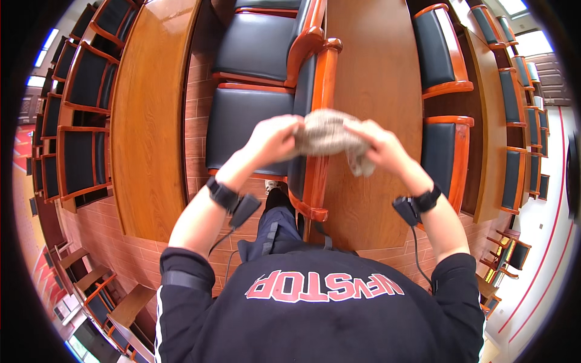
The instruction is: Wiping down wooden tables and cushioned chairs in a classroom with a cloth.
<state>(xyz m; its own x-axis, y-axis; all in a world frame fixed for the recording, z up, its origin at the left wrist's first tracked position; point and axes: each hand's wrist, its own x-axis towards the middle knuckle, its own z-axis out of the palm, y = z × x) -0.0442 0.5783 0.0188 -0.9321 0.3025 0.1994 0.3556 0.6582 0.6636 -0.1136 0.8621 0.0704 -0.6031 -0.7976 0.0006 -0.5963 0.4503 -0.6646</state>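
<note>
A crumpled grey-beige cloth stretches between my two hands, slightly blurred. My left hand grips its left end, above the dark padded seat of a wooden chair. Its right end is in my right hand, with a loose fold hanging below the fingers over a brown wooden table. The cloth is over the chair's reddish wooden backrest rail and hides part of it. Whether it touches the rail, I cannot tell.
Another padded chair adjoins the first. A long wooden table runs along the left, with chairs beyond it. More chairs line the right table's far side. My foot is on the tiled floor beside the near chair.
</note>
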